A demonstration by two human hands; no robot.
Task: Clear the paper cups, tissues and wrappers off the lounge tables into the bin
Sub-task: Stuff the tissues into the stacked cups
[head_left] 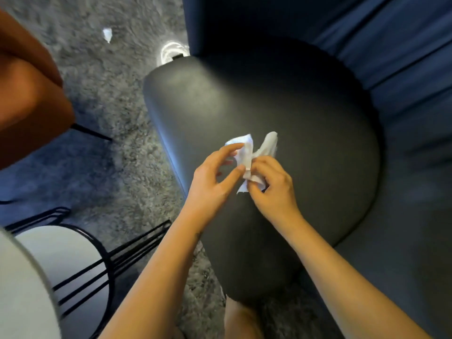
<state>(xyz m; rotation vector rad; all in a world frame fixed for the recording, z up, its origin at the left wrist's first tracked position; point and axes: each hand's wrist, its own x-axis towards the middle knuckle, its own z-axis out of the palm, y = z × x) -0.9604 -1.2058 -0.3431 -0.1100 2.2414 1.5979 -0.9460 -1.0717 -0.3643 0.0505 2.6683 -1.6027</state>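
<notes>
A crumpled white tissue (247, 152) is held between both hands above the black seat cushion (281, 99) of an armchair. My left hand (215, 182) pinches its left side with thumb and curled fingers. Fingers of my right hand (271, 187) are curled round the tissue's lower right part, and a loose end sticks up above them. A second small white scrap (107, 34) lies on the grey carpet at the upper left. No bin is in view.
The dark blue armchair back (367, 33) rises behind the cushion. A white round side table with a black wire frame (80, 260) stands at the lower left. An orange chair (29, 94) is at the left. Shaggy grey carpet (105, 99) covers the floor.
</notes>
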